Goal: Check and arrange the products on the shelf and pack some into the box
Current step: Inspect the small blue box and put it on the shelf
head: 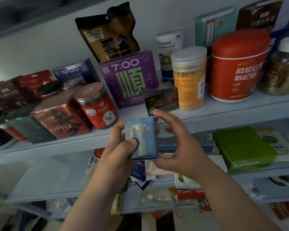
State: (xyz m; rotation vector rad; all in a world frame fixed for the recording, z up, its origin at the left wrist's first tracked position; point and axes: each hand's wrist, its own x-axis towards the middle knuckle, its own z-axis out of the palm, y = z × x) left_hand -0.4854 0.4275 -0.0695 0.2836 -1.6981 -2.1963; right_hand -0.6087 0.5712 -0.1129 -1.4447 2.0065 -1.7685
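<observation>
Box (141, 139), small and blue, is held in the air in front of the shelf (57, 146) edge, below the purple carton (130, 80) and right of the red jar (97, 105). Its long axis stands almost upright, with the top end leaning a little to the left, and the printed face looks at the camera. Left hand (115, 149) grips it from the left, thumb pressed on the front. Right hand (177, 144) curves around the right side, one fingertip by the top corner. Whether this hand really holds it, I cannot tell.
</observation>
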